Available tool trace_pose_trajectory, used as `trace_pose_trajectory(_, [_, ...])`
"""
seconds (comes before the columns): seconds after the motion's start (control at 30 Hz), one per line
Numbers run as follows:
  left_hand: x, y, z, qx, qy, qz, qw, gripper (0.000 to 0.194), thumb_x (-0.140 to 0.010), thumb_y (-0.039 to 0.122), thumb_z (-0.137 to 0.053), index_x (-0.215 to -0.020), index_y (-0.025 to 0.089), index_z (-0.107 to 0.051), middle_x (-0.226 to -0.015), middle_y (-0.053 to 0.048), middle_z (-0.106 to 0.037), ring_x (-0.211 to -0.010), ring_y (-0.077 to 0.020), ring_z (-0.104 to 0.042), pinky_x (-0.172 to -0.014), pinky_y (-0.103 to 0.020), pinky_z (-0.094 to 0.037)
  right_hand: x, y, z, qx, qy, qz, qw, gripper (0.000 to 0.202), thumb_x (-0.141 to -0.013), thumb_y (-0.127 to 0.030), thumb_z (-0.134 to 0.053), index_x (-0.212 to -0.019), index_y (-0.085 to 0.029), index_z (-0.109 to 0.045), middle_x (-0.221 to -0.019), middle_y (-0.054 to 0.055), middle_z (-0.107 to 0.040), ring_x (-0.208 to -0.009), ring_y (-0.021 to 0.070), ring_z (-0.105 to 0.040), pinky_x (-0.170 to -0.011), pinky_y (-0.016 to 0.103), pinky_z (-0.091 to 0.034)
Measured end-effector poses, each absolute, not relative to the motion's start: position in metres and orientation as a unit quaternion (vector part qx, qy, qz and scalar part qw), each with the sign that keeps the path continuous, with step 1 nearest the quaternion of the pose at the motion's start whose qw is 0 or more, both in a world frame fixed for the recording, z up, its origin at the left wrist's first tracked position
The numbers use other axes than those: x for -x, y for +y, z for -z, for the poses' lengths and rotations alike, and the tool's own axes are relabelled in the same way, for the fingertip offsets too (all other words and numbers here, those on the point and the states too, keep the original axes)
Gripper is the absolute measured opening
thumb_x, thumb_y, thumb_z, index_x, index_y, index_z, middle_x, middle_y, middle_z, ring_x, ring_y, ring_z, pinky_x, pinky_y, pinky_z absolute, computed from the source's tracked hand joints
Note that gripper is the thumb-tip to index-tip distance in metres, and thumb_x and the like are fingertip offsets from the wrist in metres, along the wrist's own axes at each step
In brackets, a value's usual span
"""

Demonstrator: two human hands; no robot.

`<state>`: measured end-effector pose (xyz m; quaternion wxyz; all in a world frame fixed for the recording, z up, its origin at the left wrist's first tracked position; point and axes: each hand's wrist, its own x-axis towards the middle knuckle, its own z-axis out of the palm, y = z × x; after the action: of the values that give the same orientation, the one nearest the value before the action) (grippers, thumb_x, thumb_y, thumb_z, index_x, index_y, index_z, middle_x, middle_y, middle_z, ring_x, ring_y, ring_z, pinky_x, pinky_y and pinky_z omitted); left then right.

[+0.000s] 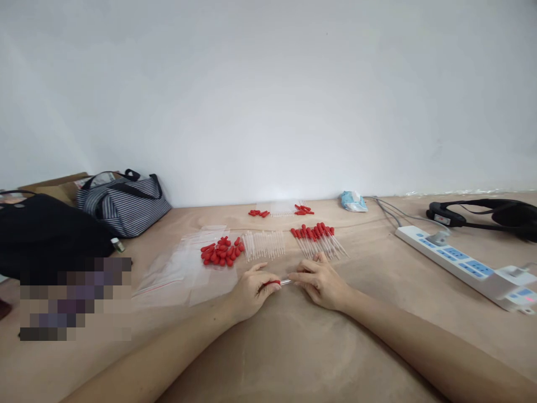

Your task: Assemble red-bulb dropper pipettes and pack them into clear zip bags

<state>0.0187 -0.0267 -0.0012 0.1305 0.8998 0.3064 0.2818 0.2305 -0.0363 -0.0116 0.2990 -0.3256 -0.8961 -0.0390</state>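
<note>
My left hand (254, 290) pinches a red rubber bulb (273, 282). From the bulb a clear glass tube (286, 281) runs right, its other end between the closed fingers of my right hand (321, 281). Bulb and tube meet end to end in line. Beyond my left hand lies a pile of loose red bulbs (222, 252) on clear plastic bags (197, 280). A row of bare clear tubes (264, 244) is beside the pile. Behind my right hand, several tubes with red bulbs on their ends (319, 238) lie fanned out.
Smaller groups of red bulbs (259, 213) and tubes (282, 214) lie near the wall, with a blue-white packet (353, 201). At right are a power strip (453, 260) and black headgear (499, 215). A striped bag (126, 204), black bag (46, 235) and small bottle (118, 244) stand left.
</note>
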Motion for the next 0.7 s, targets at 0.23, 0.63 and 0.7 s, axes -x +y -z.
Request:
trace_pose_trajectory(0.23, [-0.019, -0.028, 0.002, -0.906, 0.291, -0.291, 0.099, 0.021, -0.085, 0.026, -0.040, -0.077, 0.018, -0.058, -0.067, 0.000, -0.065, -0.058, -0.0115, -0.058, -0.093, -0.040, -0.036, -0.224, -0.042, 0.009, 0.323, -0.893, 0.051, 0.309, 0.024, -0.081, -0.015, -0.040, -0.091, -0.019, -0.062, -0.074, 0.003, -0.055, -0.065, 0.0124, -0.044, -0.067, 0.031, -0.024])
trace_pose_trajectory(0.63, [-0.019, -0.027, 0.007, -0.918, 0.244, -0.308, 0.061, 0.020, -0.086, 0.021, -0.039, -0.079, 0.016, -0.057, -0.073, -0.001, -0.067, -0.061, -0.0111, -0.060, -0.094, -0.041, -0.035, -0.208, -0.044, 0.012, 0.332, -0.897, 0.039, 0.289, 0.029, -0.087, -0.018, -0.032, -0.082, -0.015, -0.060, -0.069, 0.004, -0.051, -0.063, 0.0127, -0.039, -0.064, 0.028, -0.024])
trace_pose_trajectory(0.7, [-0.018, -0.026, 0.005, -0.918, 0.253, -0.299, 0.058, 0.018, -0.085, 0.020, -0.040, -0.080, 0.016, -0.057, -0.076, -0.002, -0.067, -0.065, -0.0122, -0.061, -0.094, -0.043, -0.034, -0.208, -0.044, 0.008, 0.338, -0.902, 0.038, 0.267, 0.028, -0.087, -0.020, -0.033, -0.083, -0.015, -0.060, -0.071, 0.004, -0.053, -0.064, 0.0127, -0.041, -0.065, 0.028, -0.024])
